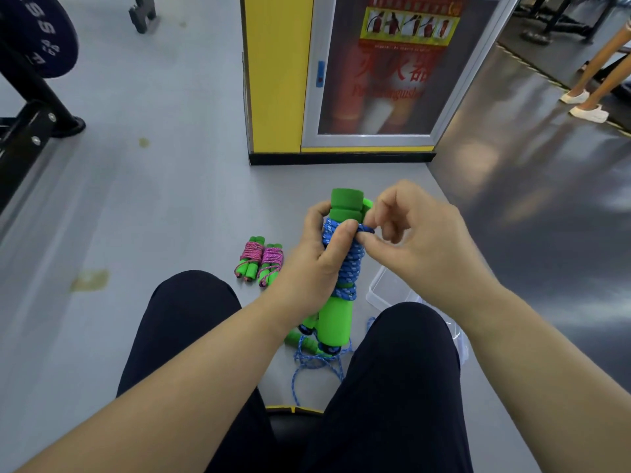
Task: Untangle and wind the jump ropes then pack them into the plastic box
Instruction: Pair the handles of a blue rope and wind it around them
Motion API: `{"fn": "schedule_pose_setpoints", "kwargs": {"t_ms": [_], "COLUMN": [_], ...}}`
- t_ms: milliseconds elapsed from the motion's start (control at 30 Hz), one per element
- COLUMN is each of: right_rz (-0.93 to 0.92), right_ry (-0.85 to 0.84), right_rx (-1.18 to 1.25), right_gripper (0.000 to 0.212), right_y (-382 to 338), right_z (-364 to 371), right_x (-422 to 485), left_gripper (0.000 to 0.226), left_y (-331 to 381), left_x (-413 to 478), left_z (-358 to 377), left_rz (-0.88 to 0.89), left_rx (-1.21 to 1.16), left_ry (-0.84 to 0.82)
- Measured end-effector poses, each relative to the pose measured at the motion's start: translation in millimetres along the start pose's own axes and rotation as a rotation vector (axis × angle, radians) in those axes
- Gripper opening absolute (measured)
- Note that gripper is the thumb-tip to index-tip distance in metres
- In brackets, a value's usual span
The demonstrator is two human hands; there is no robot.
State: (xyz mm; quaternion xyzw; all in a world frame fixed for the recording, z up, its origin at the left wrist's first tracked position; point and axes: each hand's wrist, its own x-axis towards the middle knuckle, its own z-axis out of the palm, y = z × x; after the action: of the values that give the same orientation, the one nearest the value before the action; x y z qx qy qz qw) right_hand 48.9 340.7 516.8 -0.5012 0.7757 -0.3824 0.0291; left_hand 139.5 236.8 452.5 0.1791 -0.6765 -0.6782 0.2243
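Observation:
My left hand (316, 254) grips a pair of green foam handles (336, 319) held upright, with blue rope (348, 268) wound round their middle. My right hand (420, 240) pinches the blue rope's end near the top of the winding. Two wound jump ropes with pink rope (259, 261) and green handles lie side by side on the floor ahead of my left knee. Another green-handled rope with loose tangled blue cord (314, 360) lies on the floor between my knees. The clear plastic box (389, 291) stands on the floor to the right, partly hidden by my right arm and knee.
A yellow pillar with a fire extinguisher cabinet (375, 80) stands straight ahead. A black weight rack with a plate (37, 39) is at the far left. A person's legs in white shoes (587, 107) show at the far right. I sit on a black seat (293, 428).

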Motion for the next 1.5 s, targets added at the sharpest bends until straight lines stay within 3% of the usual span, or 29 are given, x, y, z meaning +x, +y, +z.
{"fn": "schedule_pose_setpoints", "kwargs": {"t_ms": [67,233,400,500,567,633,700,833,1100,1267,1500], "right_rz": [-0.097,-0.394,-0.379,-0.306,-0.204,0.009,0.134,0.105,0.091,0.223,0.322], "right_ry": [0.097,0.374,0.49,0.417,0.329,0.273,0.298,0.193,-0.125,-0.315,-0.346], "right_rx": [-0.091,-0.202,-0.163,-0.042,0.104,0.372,0.486,0.227,-0.024,-0.009,0.173], "right_gripper": [0.042,0.025,0.015,0.002,0.005,0.01,0.012,0.01,0.007,0.011,0.008], "right_y": [0,1,1,-5,-9,-16,-14,-8,-15,-19,-13], "right_z": [6,23,36,41,40,34,27,15,-4,-7,-4], "right_x": [-1,-6,-14,-25,-32,-31,-24,-10,3,5,3], "left_gripper": [0.02,0.028,0.015,0.01,0.012,0.037,0.044,0.046,0.041,0.037,0.036], "left_y": [4,16,15,12,8,7,9,11,3,3,2], "left_x": [-2,-3,0,-2,-1,-1,0,2,0,0,-4], "left_z": [1,-1,-7,-12,-15,-17,-18,-18,-21,-24,-29], "left_rz": [-0.01,0.019,0.006,0.004,0.019,0.048,0.081,0.1,0.14,0.205,0.232], "left_rx": [-0.033,-0.085,-0.136,-0.243,-0.266,-0.243,-0.22,-0.24,-0.144,0.101,0.301], "left_ry": [-0.003,-0.031,0.011,0.023,0.032,0.007,-0.032,-0.055,-0.12,-0.122,-0.159]}}
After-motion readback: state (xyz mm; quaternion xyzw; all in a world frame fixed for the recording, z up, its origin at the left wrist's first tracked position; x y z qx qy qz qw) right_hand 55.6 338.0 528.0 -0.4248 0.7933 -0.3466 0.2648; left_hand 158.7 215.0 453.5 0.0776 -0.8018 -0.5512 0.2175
